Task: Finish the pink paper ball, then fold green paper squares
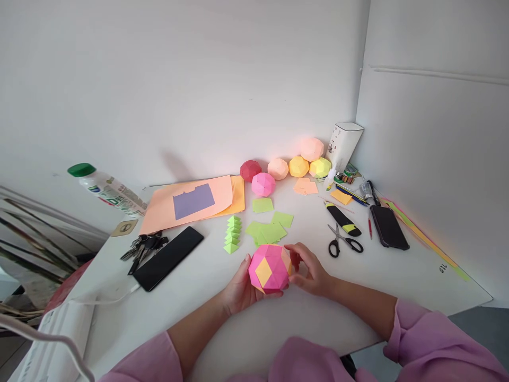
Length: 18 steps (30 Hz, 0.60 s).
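Observation:
A pink paper ball with orange diamond faces (270, 268) sits between both my hands just above the white table (191, 297). My left hand (239, 289) cups it from the left and below, fingers wrapped round it. My right hand (309, 271) grips its right side with curled fingers. Just beyond the ball lie loose green paper squares (270, 231) and a row of folded green paper pieces (233, 233).
Several finished paper balls (298, 165) line the far wall, with a pink one (263, 184) nearer. Orange sheets (191, 204), keys (143, 245), a black phone (169, 257) and a bottle (107, 191) lie left. Scissors (345, 242), a cutter (342, 218), another phone (388, 227) and a white box (343, 144) are right.

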{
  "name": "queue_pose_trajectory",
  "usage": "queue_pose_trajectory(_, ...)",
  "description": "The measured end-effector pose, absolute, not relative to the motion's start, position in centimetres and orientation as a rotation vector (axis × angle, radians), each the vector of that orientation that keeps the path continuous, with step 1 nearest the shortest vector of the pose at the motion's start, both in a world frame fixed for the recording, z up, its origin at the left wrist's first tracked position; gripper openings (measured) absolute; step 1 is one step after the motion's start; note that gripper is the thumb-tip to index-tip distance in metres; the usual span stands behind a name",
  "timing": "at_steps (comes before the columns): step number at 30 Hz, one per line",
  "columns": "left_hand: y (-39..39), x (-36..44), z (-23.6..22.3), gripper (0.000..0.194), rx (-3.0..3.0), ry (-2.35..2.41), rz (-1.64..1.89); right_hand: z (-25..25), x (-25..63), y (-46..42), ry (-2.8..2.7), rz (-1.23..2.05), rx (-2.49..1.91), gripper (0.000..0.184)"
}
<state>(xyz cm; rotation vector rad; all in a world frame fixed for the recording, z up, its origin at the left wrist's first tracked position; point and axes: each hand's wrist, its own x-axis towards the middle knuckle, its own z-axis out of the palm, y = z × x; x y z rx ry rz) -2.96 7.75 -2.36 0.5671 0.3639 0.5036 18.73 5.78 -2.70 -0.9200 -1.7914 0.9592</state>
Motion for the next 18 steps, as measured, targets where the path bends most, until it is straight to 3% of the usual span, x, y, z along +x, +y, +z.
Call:
queue_pose_trajectory(3,7.3,-2.8,-2.4,0.077,0.543,0.346,0.488,-2.4,18.5,5.6,-1.948,0.608,-0.815,0.094)
queue_pose_trajectory(7,6.0,-2.3,-2.3,0.08,0.512,0.315,0.396,-1.5,18.0,4.9,-2.117,0.535,-0.701,0.121)
queue_pose_trajectory(18,4.3,-1.4,-2.5,0.064,0.297,0.315,0.5,-0.4,16.9,4.2,-2.101,0.558,-0.547,0.107)
